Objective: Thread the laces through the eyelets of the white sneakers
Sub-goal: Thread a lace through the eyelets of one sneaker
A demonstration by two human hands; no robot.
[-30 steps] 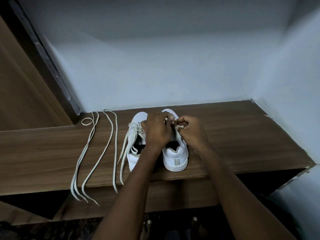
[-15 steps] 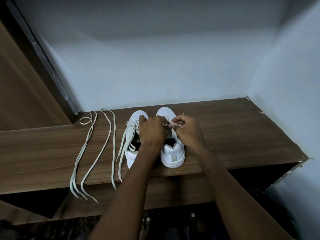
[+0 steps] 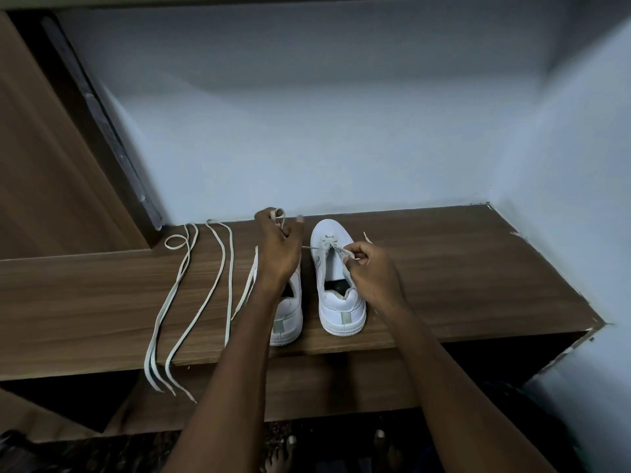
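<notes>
Head view, only one. Landmark = the right sneaker (image 3: 338, 285), which stood on the wooden shelf (image 3: 461, 268), heel toward the person, toe toward the pale wall (image 3: 324, 138).

Left sneaker (image 3: 288, 315) sat just beside it on its left, also on the shelf; only heel and rear quarter showed, the front and eyelets were hidden behind the left forearm.

Left hand (image 3: 278, 245) was up over the left sneaker's toe area, left of the right sneaker's toe, fingers curled round a loop of lace (image 3: 309, 249). The lace ran taut from that hand across the gap to the lower eyelets of the right sneaker. How many eyelets were threaded couldn't be told, too small and dim.

Right hand (image 3: 370, 268) was at the right sneaker's tongue, right side, thumb and forefinger pinching the other part of the same lace; its tip stuck up just beyond the knuckles. The rest of the fingers were folded in, and the palm side was hidden.

Well to the left of the right sneaker, past the left one, loose laces (image 3: 191, 295) lay in long strands over the shelf, far ends looped near the wall, near ends hanging off the front edge. Whether one lace or more, can't tell. Another strand (image 3: 251, 285) lay close by the left forearm, its upper end hidden by the wrist.

Below the shelf it was dark; bare toes (image 3: 290, 442) showed faintly on the floor at the frame's bottom. A brown wooden panel (image 3: 51, 165) was cut off at the left edge.
</notes>
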